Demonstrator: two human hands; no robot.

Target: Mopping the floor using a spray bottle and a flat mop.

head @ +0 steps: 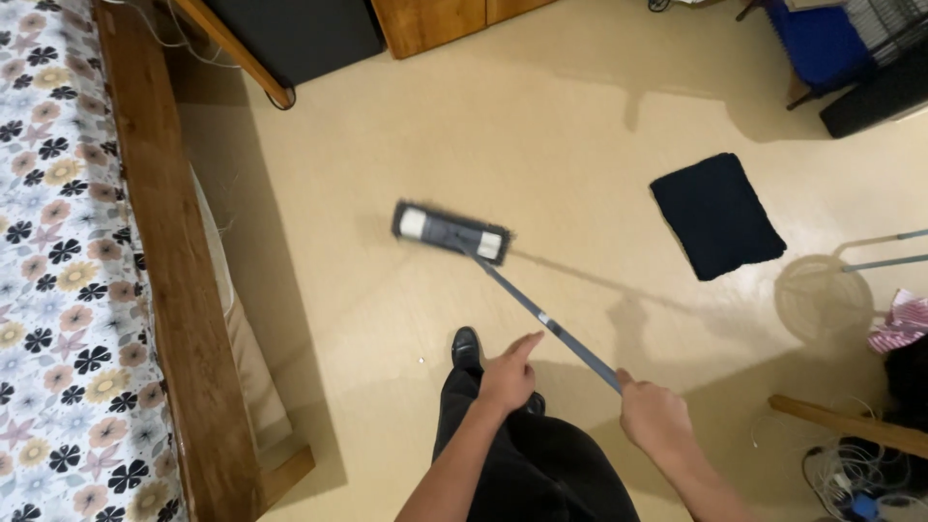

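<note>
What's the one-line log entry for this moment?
right hand: grips mop handle | left hand: off handle, forefinger extended | flat mop head: on beige floor | dark mat: apart, right

mop head (pixel 451 233) motion-blurred, mop handle (pixel 546 320) end hidden in right hand (pixel 655 414)

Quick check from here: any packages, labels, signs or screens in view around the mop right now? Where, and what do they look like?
None that I can make out: no package, sign or screen shows.
Closest thing: a pale band on the mop handle, midway along the grey pole, too small to tell whether it is a label.
</note>
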